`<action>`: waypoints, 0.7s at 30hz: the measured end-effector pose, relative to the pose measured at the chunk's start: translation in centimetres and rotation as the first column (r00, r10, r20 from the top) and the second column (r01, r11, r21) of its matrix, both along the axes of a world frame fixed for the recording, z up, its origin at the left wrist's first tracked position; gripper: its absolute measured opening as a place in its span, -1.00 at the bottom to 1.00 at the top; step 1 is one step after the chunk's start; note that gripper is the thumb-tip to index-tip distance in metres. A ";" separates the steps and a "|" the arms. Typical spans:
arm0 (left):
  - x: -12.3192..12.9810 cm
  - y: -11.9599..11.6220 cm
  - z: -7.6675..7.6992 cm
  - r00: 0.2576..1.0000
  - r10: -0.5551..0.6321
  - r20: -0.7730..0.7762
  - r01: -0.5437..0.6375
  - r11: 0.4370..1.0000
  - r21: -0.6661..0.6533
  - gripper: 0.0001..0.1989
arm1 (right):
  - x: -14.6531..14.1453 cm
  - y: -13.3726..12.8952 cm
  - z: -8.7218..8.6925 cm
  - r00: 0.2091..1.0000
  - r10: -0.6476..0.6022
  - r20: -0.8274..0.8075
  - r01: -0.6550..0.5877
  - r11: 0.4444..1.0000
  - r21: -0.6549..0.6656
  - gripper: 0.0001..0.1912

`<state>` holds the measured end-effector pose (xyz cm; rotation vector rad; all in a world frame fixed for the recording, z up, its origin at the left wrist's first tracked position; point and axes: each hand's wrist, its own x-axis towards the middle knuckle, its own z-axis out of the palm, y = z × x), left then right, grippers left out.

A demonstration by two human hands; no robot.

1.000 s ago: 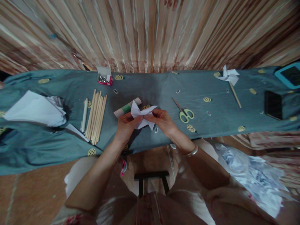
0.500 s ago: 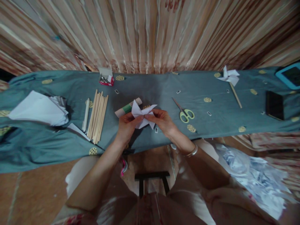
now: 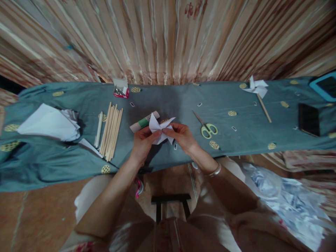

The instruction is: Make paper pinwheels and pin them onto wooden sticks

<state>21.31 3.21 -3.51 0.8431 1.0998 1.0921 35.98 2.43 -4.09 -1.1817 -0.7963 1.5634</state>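
Between my two hands is a white paper pinwheel [image 3: 155,122], its blades folded in toward the middle. My left hand [image 3: 144,140] is closed on its left side, the thumb pressing near the centre. From the other side my right hand [image 3: 182,135] pinches it, that thumb also at the centre; a bracelet circles the wrist. Just behind the left hand lies a tube with a green band [image 3: 144,121], partly covered by the paper. Scissors with light green handles [image 3: 209,130] lie to the right of my right hand.
On the cloth-covered table [image 3: 183,98], wooden sticks [image 3: 111,131], a white pen-like stick [image 3: 99,129], a paper stack [image 3: 48,122] and a red box of metal pins [image 3: 121,91] sit left. At right are a pinwheel on a stick [image 3: 258,87], a dark phone [image 3: 309,119] and a blue-framed device [image 3: 327,87].
The view has shifted slightly. Both hands keep nearly the same hold on the paper pinwheel, and the things on the table stay where they were.
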 end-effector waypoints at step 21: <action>-2.5 0.3 0.2 0.997 0.043 -0.058 -0.034 0.989 0.144 -0.50 | 0.1 0.6 0.4 0.999 -0.033 -0.005 0.033 0.999 0.031 -0.63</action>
